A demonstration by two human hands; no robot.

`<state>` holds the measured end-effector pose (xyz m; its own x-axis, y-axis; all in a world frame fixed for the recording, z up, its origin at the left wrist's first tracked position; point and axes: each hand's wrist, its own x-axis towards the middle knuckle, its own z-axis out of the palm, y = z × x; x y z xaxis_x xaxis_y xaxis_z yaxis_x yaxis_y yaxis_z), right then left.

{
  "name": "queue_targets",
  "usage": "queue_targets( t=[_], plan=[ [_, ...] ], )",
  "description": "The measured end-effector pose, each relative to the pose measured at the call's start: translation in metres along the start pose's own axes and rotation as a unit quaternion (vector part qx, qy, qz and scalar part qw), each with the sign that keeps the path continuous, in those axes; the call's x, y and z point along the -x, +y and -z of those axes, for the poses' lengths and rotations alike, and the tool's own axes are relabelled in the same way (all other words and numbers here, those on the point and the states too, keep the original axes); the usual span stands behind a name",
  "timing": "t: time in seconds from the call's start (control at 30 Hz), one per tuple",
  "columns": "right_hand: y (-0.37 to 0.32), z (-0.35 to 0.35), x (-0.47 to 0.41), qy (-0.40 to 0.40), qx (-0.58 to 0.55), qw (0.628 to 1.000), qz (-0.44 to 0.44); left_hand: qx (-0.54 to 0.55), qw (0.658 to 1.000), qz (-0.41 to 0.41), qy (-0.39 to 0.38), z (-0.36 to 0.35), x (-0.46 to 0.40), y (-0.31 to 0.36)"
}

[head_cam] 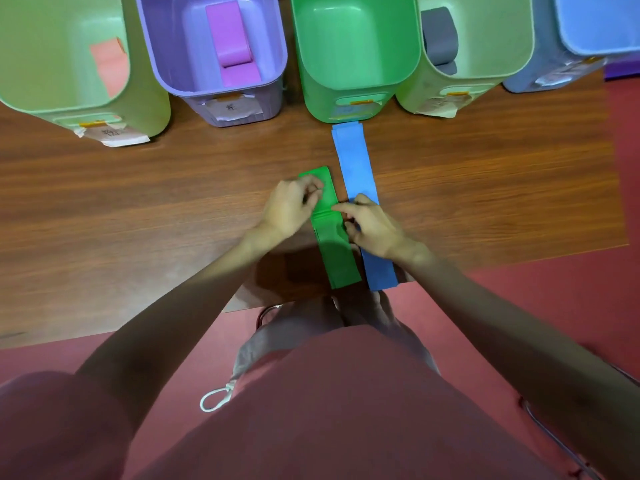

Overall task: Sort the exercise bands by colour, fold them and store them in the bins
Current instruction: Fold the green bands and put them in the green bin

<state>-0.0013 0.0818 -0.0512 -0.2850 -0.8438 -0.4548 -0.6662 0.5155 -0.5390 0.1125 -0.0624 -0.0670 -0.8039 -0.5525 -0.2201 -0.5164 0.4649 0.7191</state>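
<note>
Both hands work on the green band [337, 237], which lies lengthwise on the wooden tabletop [138, 202], its far part doubled back over itself. The left hand [291, 206] pinches the folded far end with curled fingers; the right hand [372, 226] seems to pinch the band's right edge at the fold, though motion blur hides the fingertips. Just beside it on the right lies the blue band [356, 161], flat and long, reaching the green bin [346, 98]. 5 bins stand along the far edge: the purple bin [162, 74] holds a folded purple band [232, 43], another a grey band [440, 32]
</note>
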Motion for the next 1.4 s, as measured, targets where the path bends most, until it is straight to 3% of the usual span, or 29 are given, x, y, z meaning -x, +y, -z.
queue_targets(
  t=[0.2, 0.33, 0.53, 0.7, 0.83, 1.07, 1.23, 1.4],
  plan=[
    [-0.003, 0.000, -0.004, -0.001, 0.004, 1.000, -0.016, -0.106, 0.992, 0.019, 0.059, 0.002, -0.017, 0.005],
    [-0.004, 0.003, -0.010, 0.024, -0.017, 0.999, -0.030, -0.119, 0.987, 0.112, 0.006, 0.001, -0.028, 0.009],
    [-0.008, -0.002, -0.023, 0.077, -0.085, 0.990, -0.077, -0.104, 0.981, 0.161, -0.038, 0.003, -0.038, 0.013],
    [-0.011, -0.003, -0.032, 0.114, -0.105, 0.980, -0.123, -0.047, 0.990, 0.128, -0.046, 0.006, -0.033, 0.016],
    [-0.009, -0.001, -0.035, 0.135, -0.160, 0.967, -0.144, 0.011, 0.997, 0.074, -0.009, 0.006, -0.017, 0.016],
    [0.003, 0.007, -0.038, 0.115, -0.136, 0.982, -0.063, 0.024, 0.997, -0.066, 0.024, 0.010, -0.006, 0.023],
    [-0.002, 0.016, -0.046, 0.168, -0.104, 0.980, -0.007, 0.020, 0.994, -0.097, 0.055, 0.019, -0.016, 0.026],
    [0.006, 0.020, -0.048, 0.153, -0.026, 0.985, 0.076, 0.040, 0.995, -0.096, -0.004, 0.021, -0.010, 0.023]
  ],
)
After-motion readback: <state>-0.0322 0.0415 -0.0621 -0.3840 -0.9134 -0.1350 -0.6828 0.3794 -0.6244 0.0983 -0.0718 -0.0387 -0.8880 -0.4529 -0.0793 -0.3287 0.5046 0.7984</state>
